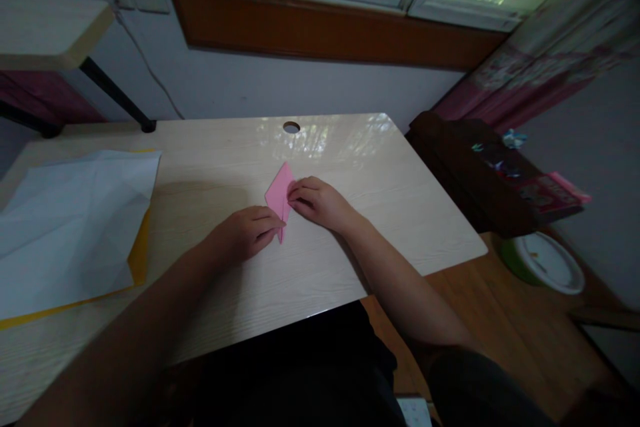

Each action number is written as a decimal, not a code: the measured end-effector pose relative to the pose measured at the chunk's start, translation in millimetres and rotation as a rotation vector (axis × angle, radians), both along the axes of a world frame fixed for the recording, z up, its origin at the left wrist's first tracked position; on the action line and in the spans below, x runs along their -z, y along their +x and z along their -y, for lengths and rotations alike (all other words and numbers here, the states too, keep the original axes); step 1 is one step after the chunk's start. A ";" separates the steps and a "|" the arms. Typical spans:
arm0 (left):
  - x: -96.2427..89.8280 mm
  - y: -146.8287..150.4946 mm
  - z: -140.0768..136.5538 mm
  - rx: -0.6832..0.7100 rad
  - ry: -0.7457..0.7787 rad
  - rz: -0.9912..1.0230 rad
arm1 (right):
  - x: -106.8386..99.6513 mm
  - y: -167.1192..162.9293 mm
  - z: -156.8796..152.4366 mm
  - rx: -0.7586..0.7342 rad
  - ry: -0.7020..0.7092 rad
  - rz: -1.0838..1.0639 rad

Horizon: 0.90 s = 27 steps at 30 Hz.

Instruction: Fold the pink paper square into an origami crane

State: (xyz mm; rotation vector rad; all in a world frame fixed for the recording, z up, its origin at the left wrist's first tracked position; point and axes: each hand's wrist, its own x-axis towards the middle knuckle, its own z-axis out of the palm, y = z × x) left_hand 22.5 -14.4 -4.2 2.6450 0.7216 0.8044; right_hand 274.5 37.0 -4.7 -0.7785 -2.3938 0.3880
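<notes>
A folded piece of pink paper [278, 191], shaped like a narrow kite with a pointed top and bottom, lies on the pale desk in front of me. My left hand [251, 232] grips its lower left part, with thumb and fingers pinched near the bottom point. On the other side, my right hand [319, 201] pinches the paper's right edge at mid-height. A crease runs down the paper between the two hands. The fingertips cover parts of both edges.
On the desk [400, 213], large white sheets [75, 213] lie over yellow paper [140, 250] at the left. A raised shelf [50, 30] stands at the back left. Near the back edge is a round hole [291, 127]. A green-rimmed bin [549, 263] stands on the floor at right.
</notes>
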 end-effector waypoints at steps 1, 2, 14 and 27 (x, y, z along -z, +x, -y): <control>-1.2 -0.3 1.0 0.011 -0.002 0.009 | 0.1 0.0 -0.1 -0.011 -0.011 -0.010; -2.7 -0.9 1.7 0.016 -0.004 0.015 | 0.2 0.0 -0.2 -0.018 -0.024 -0.014; 1.5 -14.8 -12.4 -0.011 0.094 -0.072 | 3.6 2.3 -5.0 -0.135 -0.045 -0.016; -2.2 -14.6 -10.5 -0.221 0.084 -0.251 | -1.3 4.4 -0.8 -0.008 0.040 -0.030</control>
